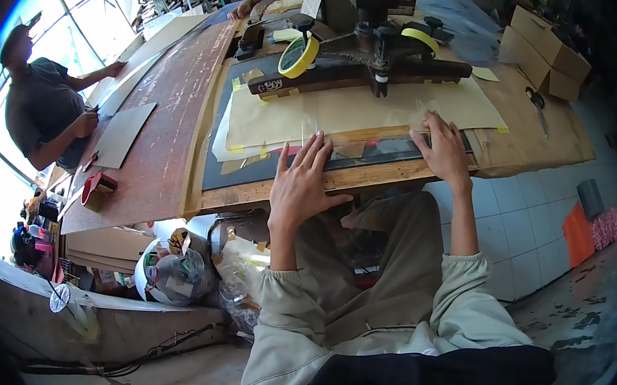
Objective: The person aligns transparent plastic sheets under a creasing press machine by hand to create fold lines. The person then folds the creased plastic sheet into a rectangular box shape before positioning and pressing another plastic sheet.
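Head view. We note a wide, pale-yellow paper sheet [367, 109] lying on a flat, dark grey board [229, 174], its far part under a long, dark bar [342, 78]. Our left hand [299, 177] is spread at the sheet's near edge, fingers apart, gripping nothing. Our right hand [444, 151] bends at the same edge; we cannot tell whether its fingertips pinch anything. Step, we judge: settling that edge. Next move likely calls for light, even pressure, without shifting the sheet.

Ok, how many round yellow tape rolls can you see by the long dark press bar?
2. One yellow tape roll is above the dark bar's left half; the other yellow roll is behind its right half, partly hidden. More could be concealed.
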